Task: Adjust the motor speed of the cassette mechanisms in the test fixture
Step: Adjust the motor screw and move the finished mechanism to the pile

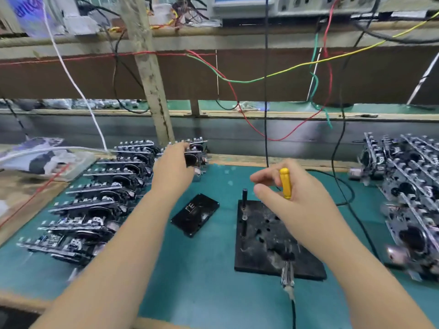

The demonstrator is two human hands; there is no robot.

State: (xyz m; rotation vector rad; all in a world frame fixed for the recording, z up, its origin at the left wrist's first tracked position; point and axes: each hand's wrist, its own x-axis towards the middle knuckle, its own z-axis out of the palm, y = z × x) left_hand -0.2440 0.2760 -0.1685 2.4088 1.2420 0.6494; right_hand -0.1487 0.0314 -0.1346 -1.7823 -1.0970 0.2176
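A black test fixture plate (pixel 268 236) with holes and an upright post lies on the green mat, with no mechanism on it. My right hand (pixel 289 198) hovers over its far edge and holds a yellow-handled screwdriver (pixel 285 182). My left hand (pixel 173 167) reaches to the far end of a row of cassette mechanisms (pixel 95 205) and grips one cassette mechanism (pixel 196 154) there. A black cassette tape (pixel 195 214) lies flat between my arms, left of the fixture.
A second pile of cassette mechanisms (pixel 408 193) fills the right side. A cabled probe (pixel 288 276) lies on the fixture's near edge. Red, green, yellow, black and white wires hang across the back. A plastic bag (pixel 45 157) sits at the left.
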